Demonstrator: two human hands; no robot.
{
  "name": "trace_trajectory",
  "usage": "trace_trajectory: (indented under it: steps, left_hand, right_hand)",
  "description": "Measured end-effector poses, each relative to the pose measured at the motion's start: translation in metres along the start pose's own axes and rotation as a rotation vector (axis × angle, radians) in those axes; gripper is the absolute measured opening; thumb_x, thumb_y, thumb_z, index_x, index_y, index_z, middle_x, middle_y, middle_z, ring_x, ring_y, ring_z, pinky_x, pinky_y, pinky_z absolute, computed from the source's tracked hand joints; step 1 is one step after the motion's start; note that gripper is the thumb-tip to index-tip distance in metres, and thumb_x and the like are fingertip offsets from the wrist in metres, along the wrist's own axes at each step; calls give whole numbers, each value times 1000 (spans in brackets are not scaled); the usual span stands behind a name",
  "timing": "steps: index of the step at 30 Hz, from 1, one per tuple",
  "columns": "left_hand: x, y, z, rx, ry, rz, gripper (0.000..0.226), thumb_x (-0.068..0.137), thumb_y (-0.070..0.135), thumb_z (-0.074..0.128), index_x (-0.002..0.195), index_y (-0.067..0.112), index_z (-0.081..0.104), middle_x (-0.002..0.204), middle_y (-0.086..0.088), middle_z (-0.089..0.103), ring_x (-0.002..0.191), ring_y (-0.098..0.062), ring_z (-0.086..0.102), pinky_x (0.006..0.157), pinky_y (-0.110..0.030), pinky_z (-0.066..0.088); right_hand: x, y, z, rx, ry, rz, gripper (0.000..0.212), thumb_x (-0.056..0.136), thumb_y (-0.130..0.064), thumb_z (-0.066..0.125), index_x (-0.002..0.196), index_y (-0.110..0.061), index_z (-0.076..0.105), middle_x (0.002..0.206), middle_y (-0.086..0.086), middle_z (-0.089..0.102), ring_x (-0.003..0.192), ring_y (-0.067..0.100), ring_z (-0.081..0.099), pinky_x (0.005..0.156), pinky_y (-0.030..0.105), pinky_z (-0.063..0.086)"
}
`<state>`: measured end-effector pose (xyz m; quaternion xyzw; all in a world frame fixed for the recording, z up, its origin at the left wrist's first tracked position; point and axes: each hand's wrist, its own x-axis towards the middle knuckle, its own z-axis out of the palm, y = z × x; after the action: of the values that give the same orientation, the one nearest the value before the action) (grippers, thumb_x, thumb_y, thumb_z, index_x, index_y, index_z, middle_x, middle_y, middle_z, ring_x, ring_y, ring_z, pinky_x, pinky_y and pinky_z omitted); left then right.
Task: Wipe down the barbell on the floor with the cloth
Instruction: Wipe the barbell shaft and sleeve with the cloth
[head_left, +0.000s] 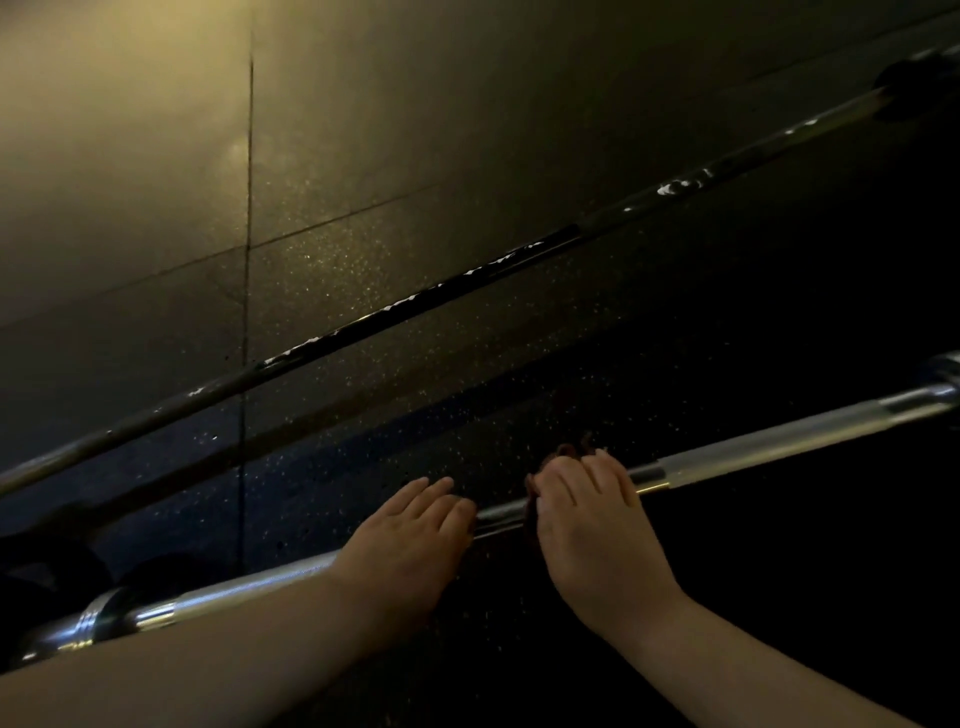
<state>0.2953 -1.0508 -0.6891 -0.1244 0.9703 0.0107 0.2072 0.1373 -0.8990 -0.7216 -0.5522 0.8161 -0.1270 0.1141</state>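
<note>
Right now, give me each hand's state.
Left hand: open, resting flat on the barbell.
Right hand: closed on the dark cloth against the bar.

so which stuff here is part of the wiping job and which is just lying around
In the job: near barbell; dark cloth under the right hand; left hand resting on the bar.

Lying about: far bar on the floor; dark weights at left.

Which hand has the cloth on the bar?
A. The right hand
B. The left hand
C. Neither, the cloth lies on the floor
A: the right hand presses a dark reddish cloth around the barbell, while the left hand rests bare on the bar.
</note>
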Motion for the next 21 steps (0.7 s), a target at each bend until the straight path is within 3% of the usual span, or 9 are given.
trace_trajectory:
  steps: [2,5,8,11,14,16,21]
  left_hand:
    - [6,4,-16,38,-102,20,44,96,35,42,136,22,54,139,0,58,137,-17,45,113,-42,9]
    - [18,10,-28,24,-183,32,53,104,33,35,154,20,23,162,-4,22,152,-18,6,111,-37,-15]
    - [30,22,-32,0,-174,21,55,104,36,19,155,18,18,164,-5,19,152,-18,3,107,-33,-22]
    - [41,36,-37,-44,-144,-8,53,106,36,21,156,19,17,164,-4,16,152,-17,3,108,-29,-18]
    - [51,47,-39,-100,-206,-19,58,105,35,34,157,22,11,166,-2,9,152,-14,0,108,-28,-16]
    - [53,47,-39,-117,-227,-24,58,105,36,34,157,24,10,166,0,9,151,-14,1,107,-28,-16]
    - [51,44,-36,-197,-208,-62,52,106,40,29,156,28,16,164,3,19,150,-11,10,108,-24,-9]
  right_hand:
    - [2,-5,0,16,-32,-39,31,98,-29,40,121,-21,59,119,1,59,113,26,54,113,49,38]
    - [9,6,-7,57,-71,-161,26,99,-30,44,118,-24,60,118,-1,62,109,21,59,104,44,48]
    - [9,26,-15,83,17,5,32,101,-33,32,111,-26,61,110,-4,62,103,19,59,100,39,49]
    - [7,22,-18,39,15,137,29,100,-29,39,116,-21,61,115,1,61,110,24,58,108,45,44]
    - [8,14,-20,79,-162,-40,34,100,-26,40,130,-18,52,132,7,54,124,27,51,117,47,34]
    - [11,22,-23,120,-168,-95,33,102,-27,39,132,-19,53,142,6,50,128,24,51,115,44,38]
    - [12,29,-25,166,16,251,26,95,-28,54,120,-23,61,137,3,54,118,21,61,103,42,51]
